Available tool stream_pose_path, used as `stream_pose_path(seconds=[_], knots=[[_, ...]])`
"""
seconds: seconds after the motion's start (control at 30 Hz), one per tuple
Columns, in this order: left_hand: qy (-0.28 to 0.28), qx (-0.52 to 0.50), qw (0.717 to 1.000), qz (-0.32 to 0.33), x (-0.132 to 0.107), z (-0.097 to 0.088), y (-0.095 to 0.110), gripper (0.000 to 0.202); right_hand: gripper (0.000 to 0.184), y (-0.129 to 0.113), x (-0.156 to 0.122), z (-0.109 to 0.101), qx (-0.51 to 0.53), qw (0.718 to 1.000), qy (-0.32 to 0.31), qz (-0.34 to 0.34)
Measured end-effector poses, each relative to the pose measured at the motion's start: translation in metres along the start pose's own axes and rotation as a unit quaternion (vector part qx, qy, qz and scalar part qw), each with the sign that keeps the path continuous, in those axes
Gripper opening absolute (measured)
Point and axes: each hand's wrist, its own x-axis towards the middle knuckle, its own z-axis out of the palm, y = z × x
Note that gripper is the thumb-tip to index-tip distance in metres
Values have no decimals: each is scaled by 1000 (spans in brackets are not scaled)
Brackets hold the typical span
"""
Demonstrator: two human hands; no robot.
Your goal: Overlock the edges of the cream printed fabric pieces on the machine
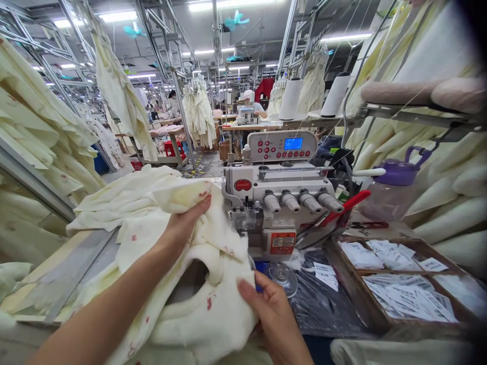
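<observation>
My left hand (182,225) pinches a fold of the cream garment (198,304), thumb on top; my right hand (272,312) grips its lower edge beside the overlock machine (279,203).

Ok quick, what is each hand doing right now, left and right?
Left hand: closed, gripping the cream fabric near the sewing machine.
Right hand: closed on the fabric's lower edge.

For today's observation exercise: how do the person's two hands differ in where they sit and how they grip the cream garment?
The left hand reaches farther forward and higher, fingers pinching a fold of the cream garment near the sewing machine. The right hand sits lower and closer to the camera, thumb on the garment's near right edge. The left forearm shows at length; the right shows little. Both are bare and hold the same garment.
</observation>
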Motion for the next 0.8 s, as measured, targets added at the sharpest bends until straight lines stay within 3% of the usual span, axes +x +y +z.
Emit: stream_pose_path(seconds=[0.07, 0.23, 0.43, 0.67, 0.73, 0.8], knots=[[3, -6, 1000, 3, 0, 0, 1, 49, 47, 3, 10, 3, -6, 999, 37, -21], [27, -18, 999, 23, 0, -5, 4, 51, 59, 15, 29, 9, -15, 997, 65, -35], [33, -18, 999, 31, 0, -6, -1, 45, 48, 23, 22, 9, 1, 997, 57, -42], [32, -6, 999, 30, 4, -6, 3, 48, 40, 15, 8, 12, 23, 999, 31, -34], [24, 46, 996, 69, -8, -12, 6, 49, 45, 16, -2, 10, 15, 999, 20, -28], [-15, 165, 973, 158, -30, -21, 5, 40, 58, 24, -13, 5, 0, 1000, 13, -5]])
